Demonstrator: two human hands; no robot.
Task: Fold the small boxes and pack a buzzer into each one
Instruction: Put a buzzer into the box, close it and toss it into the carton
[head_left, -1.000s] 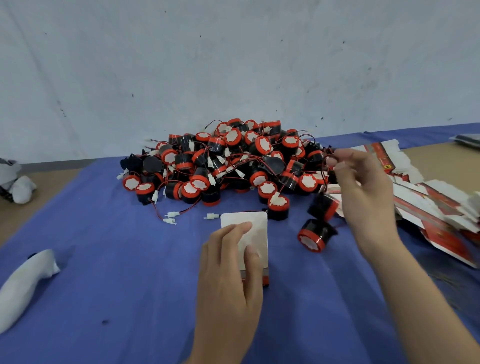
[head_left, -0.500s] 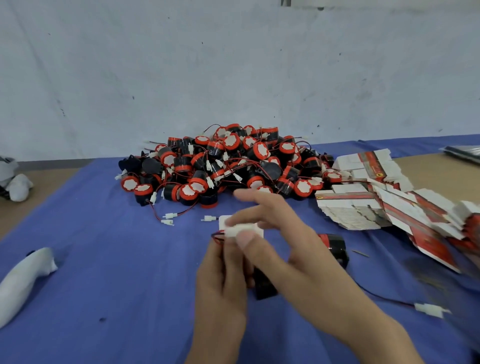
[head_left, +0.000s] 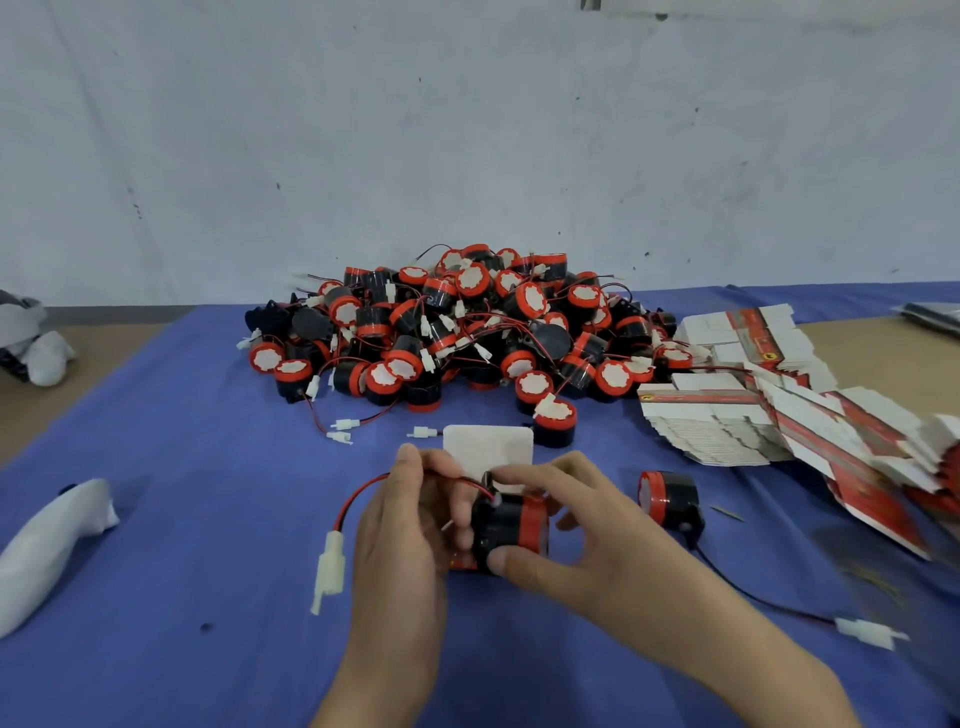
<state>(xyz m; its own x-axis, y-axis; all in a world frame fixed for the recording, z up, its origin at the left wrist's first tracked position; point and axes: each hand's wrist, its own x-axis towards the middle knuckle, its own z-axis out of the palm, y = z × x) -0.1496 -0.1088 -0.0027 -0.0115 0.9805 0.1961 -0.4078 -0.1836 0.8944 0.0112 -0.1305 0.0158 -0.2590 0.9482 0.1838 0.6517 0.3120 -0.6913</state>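
My right hand (head_left: 582, 530) grips a black buzzer with a red band (head_left: 511, 525) between thumb and fingers, just in front of the small folded box. My left hand (head_left: 410, 525) holds that box (head_left: 488, 449), whose white flap stands open behind the buzzer; its fingers also touch the buzzer's red wire (head_left: 363, 493). The wire loops left and ends in a white connector (head_left: 330, 566) hanging over the cloth. A second buzzer (head_left: 670, 499) lies on its side to the right, its wire trailing to another white connector (head_left: 865, 631).
A big heap of black-and-red buzzers (head_left: 462, 327) fills the middle of the blue cloth (head_left: 208, 519). Stacks of flat red-and-white box blanks (head_left: 753, 410) spread along the right. A white bundle (head_left: 47, 545) lies at the left edge.
My right hand has brought a buzzer from the heap's right side to the box. The left hand, earlier pressing the box flat, now holds it with the flap up. The wire swung left.
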